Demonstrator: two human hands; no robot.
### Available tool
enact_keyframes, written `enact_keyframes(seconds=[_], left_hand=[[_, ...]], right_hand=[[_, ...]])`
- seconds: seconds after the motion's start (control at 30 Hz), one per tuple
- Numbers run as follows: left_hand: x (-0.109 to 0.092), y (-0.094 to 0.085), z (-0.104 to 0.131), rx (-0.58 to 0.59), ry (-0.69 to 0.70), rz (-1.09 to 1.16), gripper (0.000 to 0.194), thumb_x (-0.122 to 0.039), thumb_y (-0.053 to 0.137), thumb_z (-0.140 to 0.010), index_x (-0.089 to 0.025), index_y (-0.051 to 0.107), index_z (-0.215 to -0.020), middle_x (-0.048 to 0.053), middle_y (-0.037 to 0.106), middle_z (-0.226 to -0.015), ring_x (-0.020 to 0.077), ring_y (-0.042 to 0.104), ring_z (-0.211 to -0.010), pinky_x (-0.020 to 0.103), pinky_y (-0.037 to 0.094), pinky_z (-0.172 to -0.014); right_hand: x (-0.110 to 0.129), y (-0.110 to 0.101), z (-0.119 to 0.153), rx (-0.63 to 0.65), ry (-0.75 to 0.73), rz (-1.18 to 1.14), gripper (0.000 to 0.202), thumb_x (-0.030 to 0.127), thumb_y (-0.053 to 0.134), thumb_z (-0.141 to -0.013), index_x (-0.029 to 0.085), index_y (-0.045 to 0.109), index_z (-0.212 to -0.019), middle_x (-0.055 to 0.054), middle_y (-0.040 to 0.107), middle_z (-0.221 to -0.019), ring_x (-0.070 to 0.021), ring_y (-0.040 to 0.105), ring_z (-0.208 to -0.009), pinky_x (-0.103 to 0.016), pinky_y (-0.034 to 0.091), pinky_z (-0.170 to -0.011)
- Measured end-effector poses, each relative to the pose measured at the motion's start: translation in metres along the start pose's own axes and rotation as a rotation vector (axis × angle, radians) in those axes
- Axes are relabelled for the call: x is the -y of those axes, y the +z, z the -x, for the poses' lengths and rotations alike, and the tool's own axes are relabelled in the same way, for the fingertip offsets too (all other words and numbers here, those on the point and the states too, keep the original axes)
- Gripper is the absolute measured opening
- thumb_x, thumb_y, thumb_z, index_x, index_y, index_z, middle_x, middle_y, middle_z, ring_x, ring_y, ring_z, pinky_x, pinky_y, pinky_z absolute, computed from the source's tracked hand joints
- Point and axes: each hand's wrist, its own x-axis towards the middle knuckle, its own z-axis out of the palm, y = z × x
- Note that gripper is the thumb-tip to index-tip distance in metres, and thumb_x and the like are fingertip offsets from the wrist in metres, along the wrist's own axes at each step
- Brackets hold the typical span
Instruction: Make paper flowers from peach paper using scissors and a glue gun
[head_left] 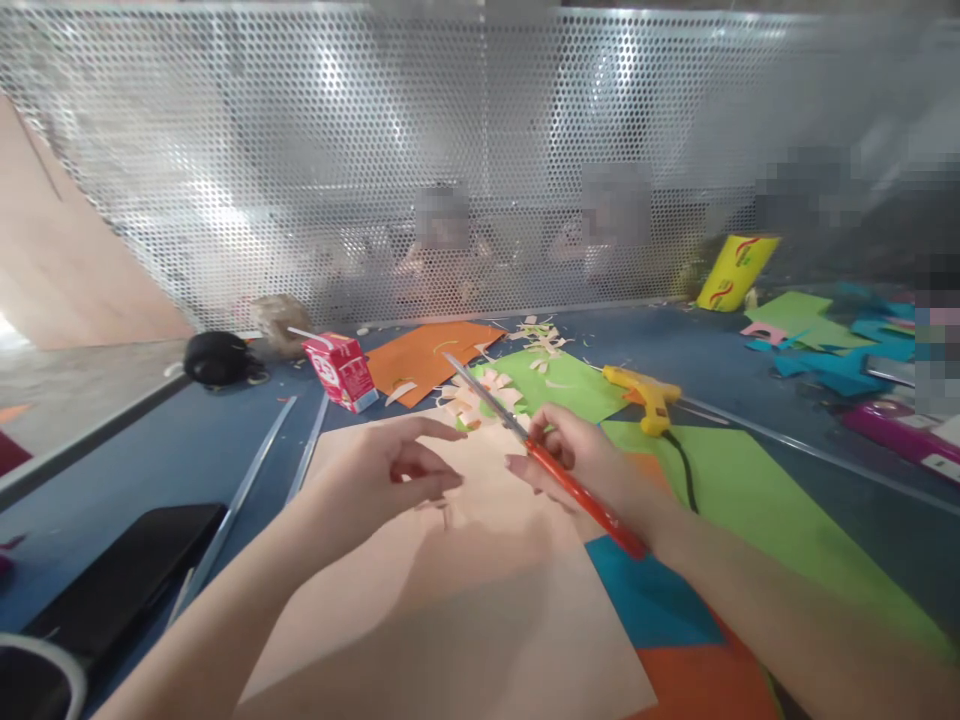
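Observation:
Red-handled scissors (574,487) rest in my right hand (592,465), blades pointing up and to the left. My left hand (382,475) hovers over a large pale peach sheet (465,630), fingers apart and curved, with nothing seen between them. Small cut scraps lie on the sheet beneath its fingertips. Just beyond the hands sits a pile of curled peach paper pieces (476,395), partly behind the scissor blades. Green paper (577,385) and orange paper (427,355) lie behind and beside that pile.
A yellow glue gun (649,393) lies right of centre on green paper (735,470). A red drink carton (341,372), a black round object (217,358) and a black phone (127,580) are at left. A perforated metal screen (480,120) stands behind, with people beyond. Yellow roll (737,272) at right.

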Motion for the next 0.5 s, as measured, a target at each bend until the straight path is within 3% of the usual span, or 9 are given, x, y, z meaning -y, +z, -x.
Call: enact_keyframes(seconds=[0.13, 0.27, 0.5], left_hand=[[-0.008, 0.001, 0.004, -0.096, -0.032, 0.36, 0.029, -0.031, 0.067, -0.067, -0.017, 0.058, -0.091, 0.003, 0.069, -0.061, 0.0153, 0.063, -0.056, 0.017, 0.032, -0.037], [-0.015, 0.01, 0.007, -0.137, -0.07, 0.494, 0.025, -0.027, 0.069, -0.065, -0.016, 0.058, -0.084, 0.003, 0.069, -0.063, 0.0167, 0.065, -0.054, 0.014, 0.03, -0.031], [-0.024, 0.02, 0.012, 0.0, -0.133, 0.543, 0.018, -0.025, 0.066, -0.069, -0.017, 0.056, -0.081, 0.004, 0.071, -0.071, 0.0212, 0.068, -0.061, 0.015, 0.034, -0.03]], right_hand=[[0.014, 0.004, 0.008, 0.056, 0.028, -0.172, 0.03, 0.029, 0.065, -0.072, 0.023, 0.036, -0.074, 0.009, 0.048, -0.06, -0.0043, 0.036, -0.04, -0.016, 0.027, -0.035], [0.019, 0.008, 0.014, 0.052, -0.007, -0.219, 0.027, 0.027, 0.063, -0.073, 0.023, 0.037, -0.078, 0.006, 0.055, -0.07, -0.004, 0.041, -0.044, -0.016, 0.033, -0.039], [0.011, 0.014, 0.011, -0.018, 0.01, -0.05, 0.032, 0.018, 0.069, -0.065, 0.024, 0.04, -0.079, 0.006, 0.062, -0.072, -0.0098, 0.056, -0.056, -0.02, 0.048, -0.052]])
